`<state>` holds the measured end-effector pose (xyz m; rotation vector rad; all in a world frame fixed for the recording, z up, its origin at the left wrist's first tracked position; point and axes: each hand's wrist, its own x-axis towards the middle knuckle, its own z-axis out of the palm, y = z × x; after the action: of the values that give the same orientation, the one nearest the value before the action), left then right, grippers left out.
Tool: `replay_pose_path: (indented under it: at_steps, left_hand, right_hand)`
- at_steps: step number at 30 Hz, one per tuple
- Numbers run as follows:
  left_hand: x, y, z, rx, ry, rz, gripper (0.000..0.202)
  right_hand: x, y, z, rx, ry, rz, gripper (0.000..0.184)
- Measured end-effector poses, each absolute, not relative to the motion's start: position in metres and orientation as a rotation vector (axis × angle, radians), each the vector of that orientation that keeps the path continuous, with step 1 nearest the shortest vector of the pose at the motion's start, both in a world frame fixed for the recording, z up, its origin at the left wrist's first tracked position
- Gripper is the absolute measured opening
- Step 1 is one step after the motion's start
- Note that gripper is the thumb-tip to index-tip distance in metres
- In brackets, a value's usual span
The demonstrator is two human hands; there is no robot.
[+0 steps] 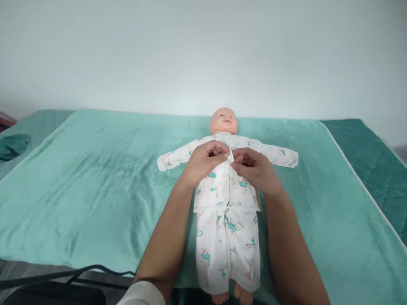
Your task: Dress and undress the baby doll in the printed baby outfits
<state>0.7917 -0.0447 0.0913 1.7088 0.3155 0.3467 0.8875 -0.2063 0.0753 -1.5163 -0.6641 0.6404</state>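
Note:
A baby doll (pixel 223 120) lies on its back on a teal blanket (pixel 95 178), head away from me. It wears a white printed shirt (pixel 212 192) and matching trousers (pixel 225 250), sleeves spread to both sides. My left hand (pixel 205 160) pinches the left edge of the shirt's front opening at the chest. My right hand (pixel 252 167) pinches the right edge, fingers curled, meeting the left hand at the middle. Bare doll feet (pixel 233 296) show at the bottom edge.
A darker green cover (pixel 375 156) lies under the blanket at the right. A dark green cloth (pixel 12 146) sits at the far left. A black cable (pixel 63 273) runs along the near edge. A plain pale wall (pixel 203 51) stands behind.

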Motion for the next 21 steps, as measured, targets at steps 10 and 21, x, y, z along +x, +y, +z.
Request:
replay_pose_path:
  at_steps: [10,21]
  left_hand:
    - [0.791,-0.043,0.089,1.692,0.321,0.335,0.021]
    - [0.788,-0.045,0.095,1.72,0.313,0.317,0.023]
  right_hand:
    - [0.87,-0.2,0.078,-1.636,-0.73,0.504,0.026]
    - [0.856,-0.197,0.077,-1.934,-0.968,0.188,0.032]
